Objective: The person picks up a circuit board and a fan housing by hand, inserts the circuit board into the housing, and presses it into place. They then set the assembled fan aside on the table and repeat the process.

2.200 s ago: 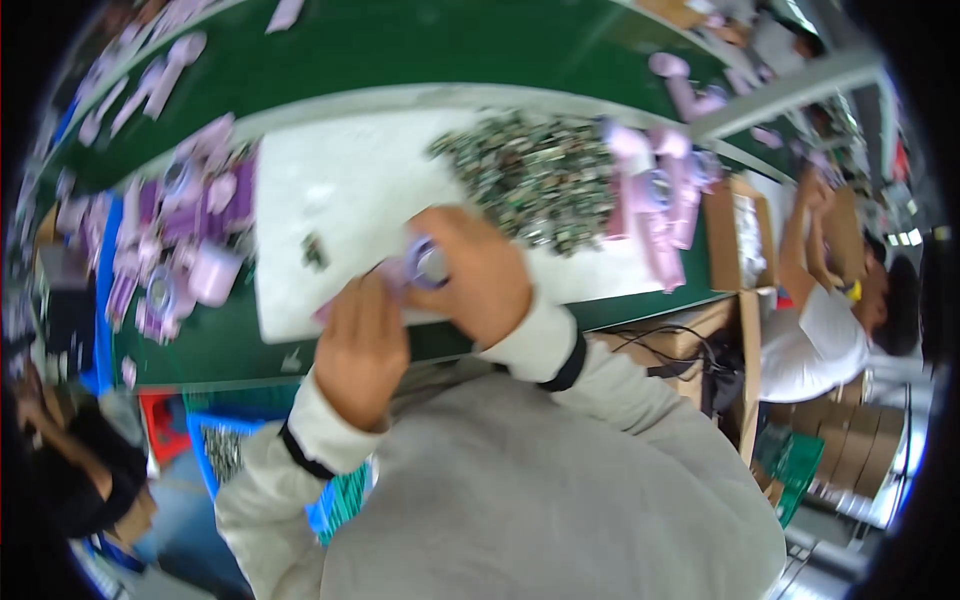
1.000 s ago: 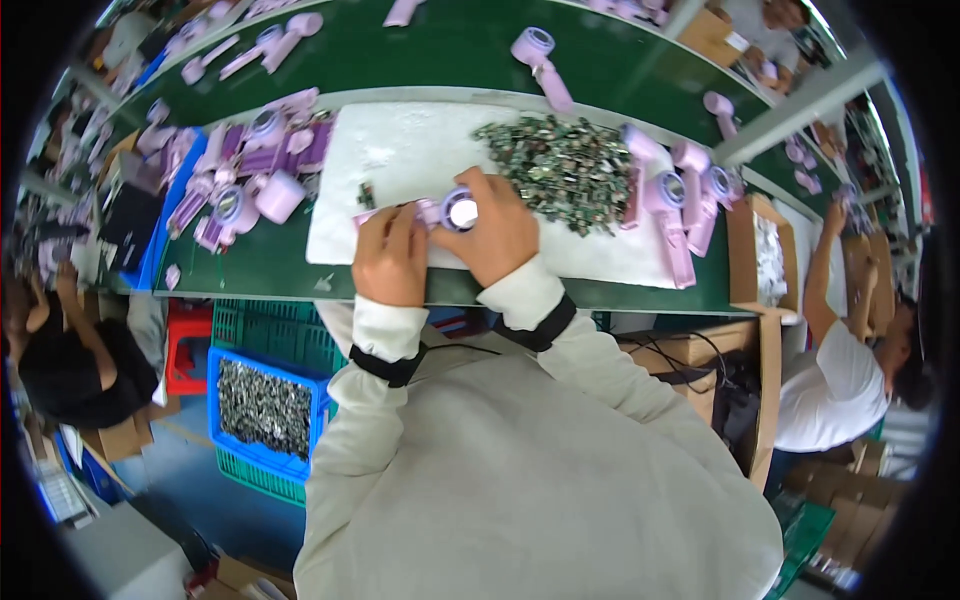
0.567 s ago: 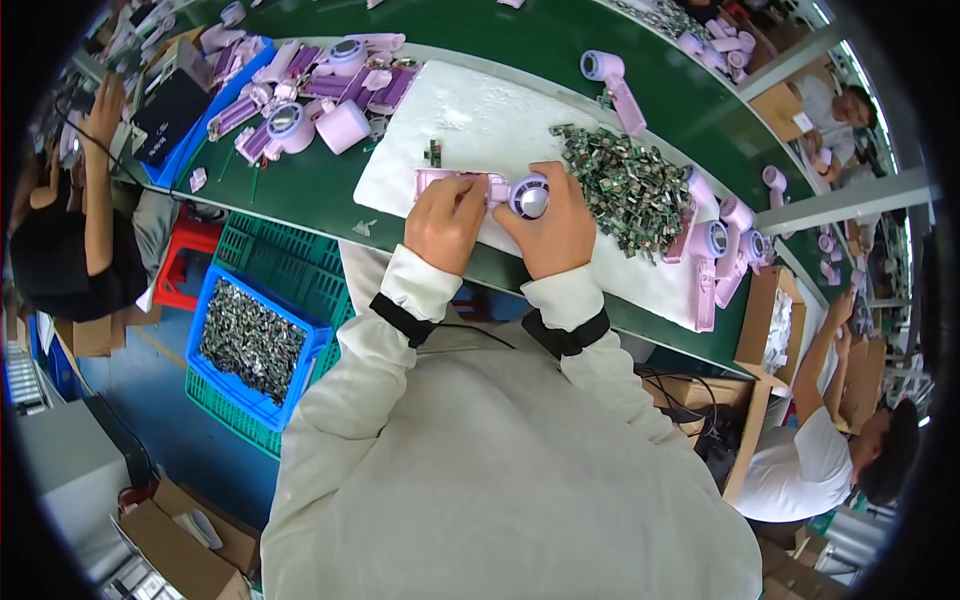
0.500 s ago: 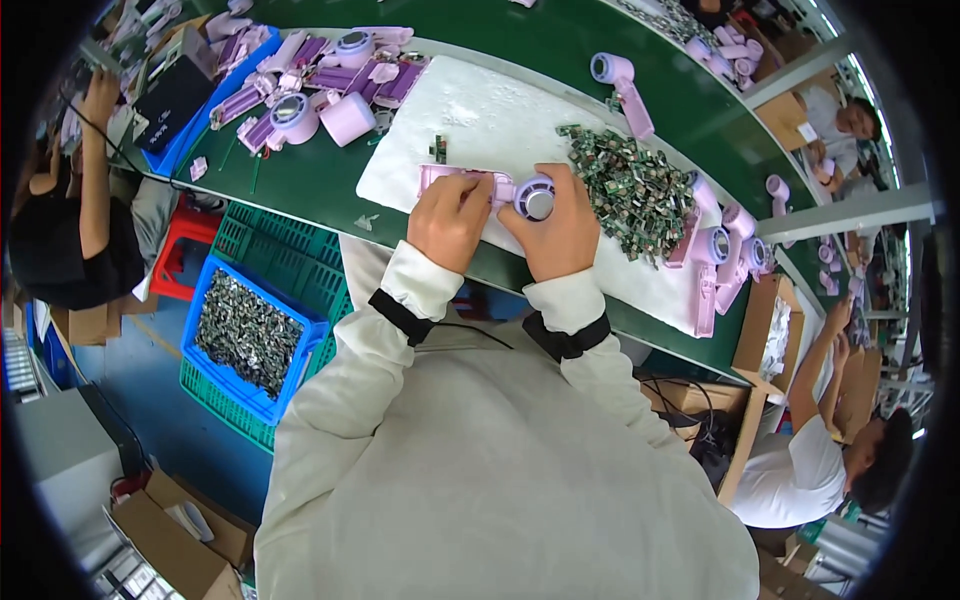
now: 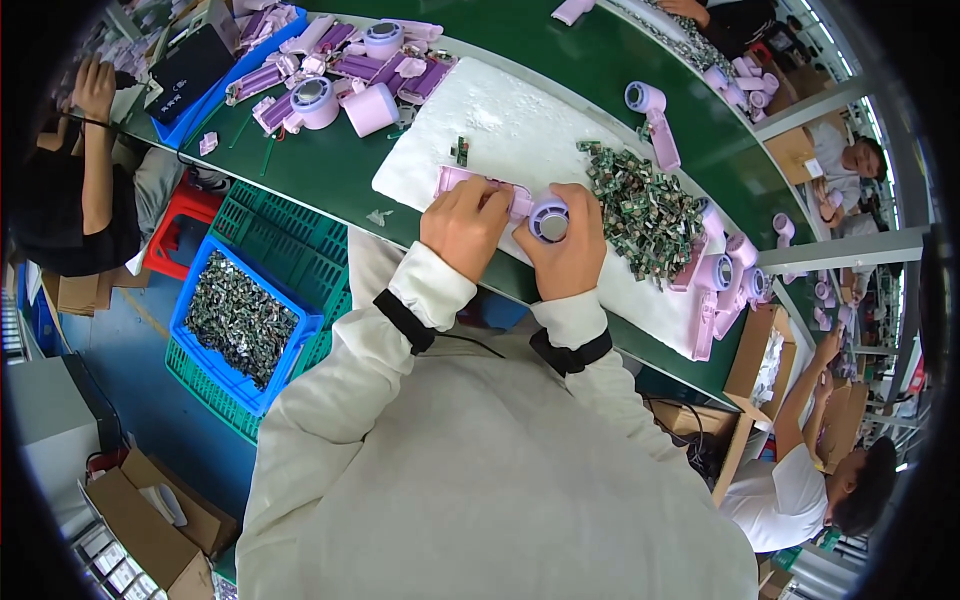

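A pink housing shaped like a hair dryer is held over the near edge of a white foam board [image 5: 520,110]. My left hand [image 5: 464,228] is closed on its handle shell [image 5: 452,178], fingertips bent in at the shell's open side. My right hand [image 5: 574,245] wraps the round head [image 5: 549,221], whose grey disc faces up. What the left fingertips touch inside is hidden. Just beyond the handle lies a small green circuit board [image 5: 459,151]. To the right of my right hand is a heap of small circuit boards [image 5: 642,210].
Pink housings [image 5: 716,272] lie at the board's right end; another [image 5: 655,125] rests beyond the heap. Pink and purple parts [image 5: 370,108] are piled at left, beside a blue tray [image 5: 185,125]. A blue crate of boards [image 5: 312,328] stands low left. Other people work at both sides.
The whole view has shifted slightly. The round head in my right hand has swung a little toward me, while my left hand keeps its grip on the handle.
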The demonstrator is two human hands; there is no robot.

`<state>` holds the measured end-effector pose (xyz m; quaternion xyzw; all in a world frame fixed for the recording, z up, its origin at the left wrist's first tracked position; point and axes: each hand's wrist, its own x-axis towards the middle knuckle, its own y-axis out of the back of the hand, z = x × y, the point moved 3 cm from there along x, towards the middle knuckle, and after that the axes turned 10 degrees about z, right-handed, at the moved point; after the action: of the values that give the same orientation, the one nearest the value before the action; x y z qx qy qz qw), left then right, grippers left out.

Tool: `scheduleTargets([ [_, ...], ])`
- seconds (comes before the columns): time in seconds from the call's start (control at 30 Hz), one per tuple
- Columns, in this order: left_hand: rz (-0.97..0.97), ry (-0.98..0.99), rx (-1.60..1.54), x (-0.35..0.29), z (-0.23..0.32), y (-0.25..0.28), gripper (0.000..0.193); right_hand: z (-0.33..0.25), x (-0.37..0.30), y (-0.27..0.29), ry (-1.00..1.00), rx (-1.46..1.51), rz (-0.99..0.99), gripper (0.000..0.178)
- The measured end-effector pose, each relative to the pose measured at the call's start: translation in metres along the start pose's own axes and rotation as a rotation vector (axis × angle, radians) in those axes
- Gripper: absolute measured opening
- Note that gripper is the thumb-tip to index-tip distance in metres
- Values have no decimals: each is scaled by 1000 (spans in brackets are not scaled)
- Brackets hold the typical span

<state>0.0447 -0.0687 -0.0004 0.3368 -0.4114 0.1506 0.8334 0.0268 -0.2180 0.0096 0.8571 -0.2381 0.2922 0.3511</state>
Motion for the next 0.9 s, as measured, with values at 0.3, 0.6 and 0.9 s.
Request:
scheduleTargets([
  [0.3,-95,52,62,4,6,0,17,8,-6,0,25,6,-13,56],
  [0.6,-49,25,13,3,2,-6,11,10,-2,-2,70,-16,-22,57],
  [0.9,-86,10,23,16,-3,-1,16,4,19,6,30,-8,-77,50],
])
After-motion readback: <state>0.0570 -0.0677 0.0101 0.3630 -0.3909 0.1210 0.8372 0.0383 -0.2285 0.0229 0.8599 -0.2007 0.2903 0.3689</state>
